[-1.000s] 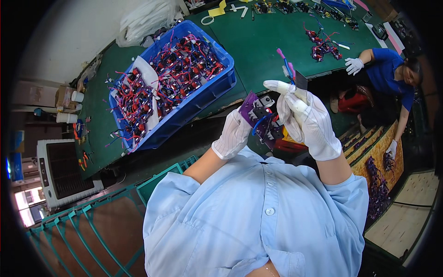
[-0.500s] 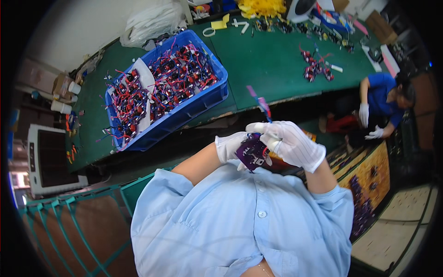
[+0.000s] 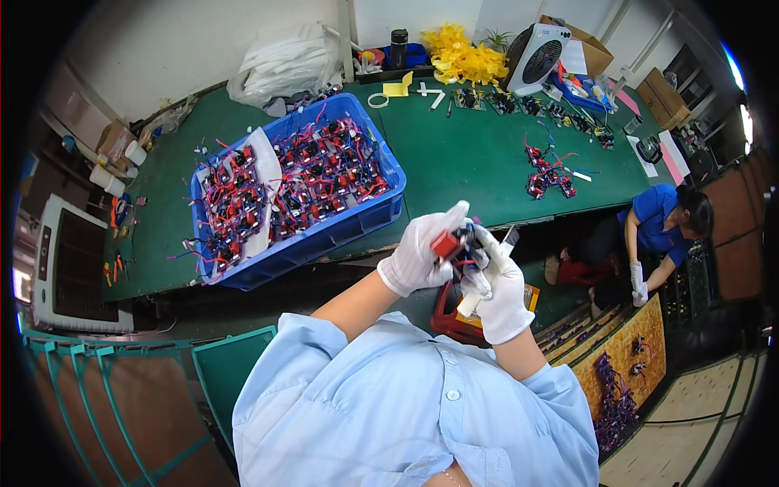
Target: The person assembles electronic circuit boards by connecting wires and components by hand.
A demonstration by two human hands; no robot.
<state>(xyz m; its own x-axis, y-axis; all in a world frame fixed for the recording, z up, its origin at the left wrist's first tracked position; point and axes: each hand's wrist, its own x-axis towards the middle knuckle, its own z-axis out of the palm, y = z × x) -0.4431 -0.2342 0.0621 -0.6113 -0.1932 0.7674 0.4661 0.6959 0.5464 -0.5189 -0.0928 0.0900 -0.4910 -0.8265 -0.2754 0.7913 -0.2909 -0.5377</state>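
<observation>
In front of my chest, both hands in white gloves hold a circuit board with a red block-shaped part [image 3: 445, 244], dark parts and wires. My left hand [image 3: 418, 253] grips it from the left, thumb and fingers closed at the red part. My right hand [image 3: 501, 294] closes on its right side, among the dark parts and wires. A small white piece [image 3: 468, 305] shows below the right fingers; whether they hold it I cannot tell. Most of the board is hidden by the gloves. Beyond my left hand, a blue crate [image 3: 324, 225] holds many similar boards with red and blue wires.
The green table [image 3: 454, 170] spans the far side, bearing a few wired boards [image 3: 549, 174], a fan [image 3: 540, 57] and yellow strips [image 3: 462, 53]. A co-worker in blue [image 3: 653, 223] sits at the right. Near me at the right, a wooden panel [image 3: 629, 357] carries purple boards.
The purple board face that showed is now turned out of sight, and the red part shows. My right hand has moved lower and left. The view has tilted up; the co-worker's hands have come together.
</observation>
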